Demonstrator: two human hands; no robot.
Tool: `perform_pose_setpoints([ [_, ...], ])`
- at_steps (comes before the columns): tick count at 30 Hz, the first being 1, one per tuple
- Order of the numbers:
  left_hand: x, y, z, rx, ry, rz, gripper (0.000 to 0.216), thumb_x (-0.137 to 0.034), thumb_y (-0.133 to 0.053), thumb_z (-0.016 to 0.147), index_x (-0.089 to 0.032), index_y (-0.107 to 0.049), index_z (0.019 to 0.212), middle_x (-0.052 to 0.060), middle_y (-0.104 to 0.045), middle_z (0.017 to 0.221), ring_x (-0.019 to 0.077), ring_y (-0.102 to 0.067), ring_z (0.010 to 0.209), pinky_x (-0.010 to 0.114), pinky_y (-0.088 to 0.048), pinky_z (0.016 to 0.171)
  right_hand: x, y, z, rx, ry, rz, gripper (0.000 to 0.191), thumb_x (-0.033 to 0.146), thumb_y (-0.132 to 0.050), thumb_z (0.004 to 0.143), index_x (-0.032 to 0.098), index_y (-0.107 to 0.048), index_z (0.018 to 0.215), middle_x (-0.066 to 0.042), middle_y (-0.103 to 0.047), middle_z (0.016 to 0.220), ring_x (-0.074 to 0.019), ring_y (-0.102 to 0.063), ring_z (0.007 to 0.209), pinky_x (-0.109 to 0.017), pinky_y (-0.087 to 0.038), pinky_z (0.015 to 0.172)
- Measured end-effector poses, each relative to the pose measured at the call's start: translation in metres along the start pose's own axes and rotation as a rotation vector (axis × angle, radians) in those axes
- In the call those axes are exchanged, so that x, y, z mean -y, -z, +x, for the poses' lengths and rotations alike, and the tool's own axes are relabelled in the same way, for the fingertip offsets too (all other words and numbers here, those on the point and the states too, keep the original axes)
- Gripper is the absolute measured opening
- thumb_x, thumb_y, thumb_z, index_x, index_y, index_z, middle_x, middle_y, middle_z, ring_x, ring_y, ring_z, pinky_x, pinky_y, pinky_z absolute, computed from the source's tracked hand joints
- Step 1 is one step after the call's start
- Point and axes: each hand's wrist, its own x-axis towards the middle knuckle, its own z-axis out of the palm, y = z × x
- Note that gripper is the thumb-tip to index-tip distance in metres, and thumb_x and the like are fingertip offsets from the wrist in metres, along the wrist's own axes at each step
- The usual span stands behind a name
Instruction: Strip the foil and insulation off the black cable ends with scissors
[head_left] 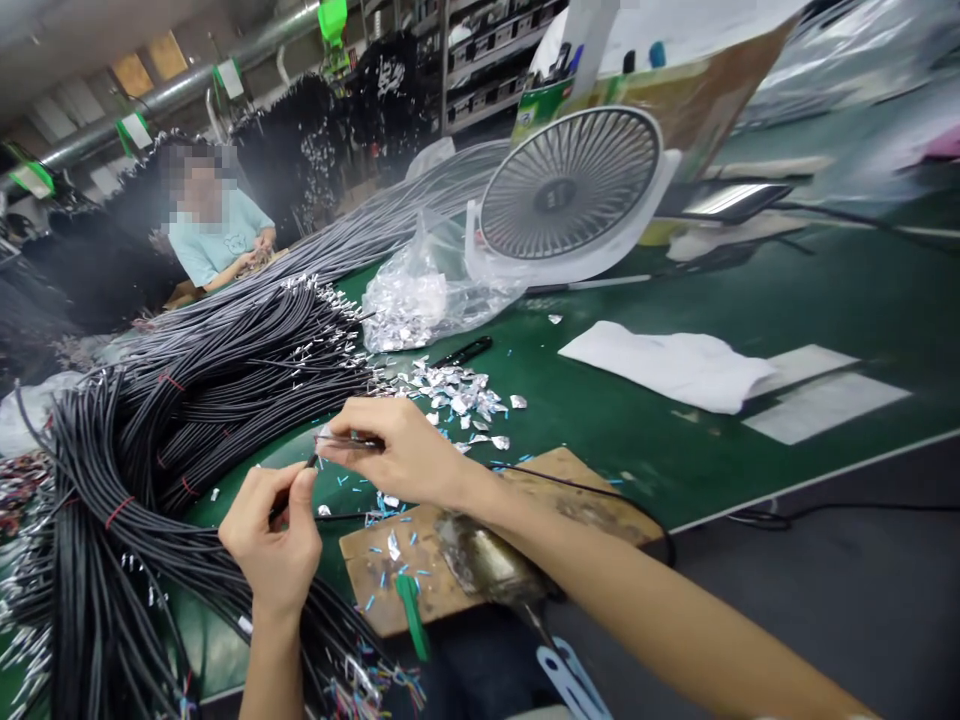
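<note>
My left hand (274, 530) pinches a thin, round black cable (311, 461) above the green-topped desk (540, 405), near red-tied black cable bundles (217, 370); my right hand (401, 450) grips a slim metal tool (354, 441), perhaps tweezers, by its tip.

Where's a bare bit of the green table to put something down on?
The green table looks mostly bare between the fan and the white cloth, and between that cloth and the silvery scraps. It's crowded on the left, with heaped black cables beyond the left hand. The wooden board is littered too.
</note>
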Motion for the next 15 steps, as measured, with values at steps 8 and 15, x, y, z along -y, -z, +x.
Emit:
perform_pose_setpoints([
  [8, 0.004, 0.0, 0.001, 0.131, 0.034, -0.194, 0.012, -0.024, -0.059, 0.084, -0.019, -0.063, 0.073, -0.002, -0.057, 0.064, 0.0096, -0.05, 0.056, 0.021, -0.038, 0.05, 0.007, -0.009, -0.003, 0.114, -0.286, 0.663, 0.035, 0.041, -0.058, 0.083, 0.017, -0.051, 0.06, 0.008, -0.039, 0.047, -0.0049, -0.03, 0.04, -0.02, -0.026, 0.041],
  [15, 0.008, 0.001, -0.003, 0.068, 0.07, -0.196, 0.009, -0.02, -0.06, 0.082, -0.018, -0.063, 0.073, -0.002, -0.057, 0.064, 0.0089, -0.051, 0.058, 0.019, -0.04, 0.051, 0.001, 0.005, 0.004, -0.432, -0.362, 0.583, 0.032, 0.042, -0.067, 0.074, 0.018, -0.052, 0.06, 0.007, -0.043, 0.05, -0.0043, -0.033, 0.042, -0.02, -0.031, 0.041],
])
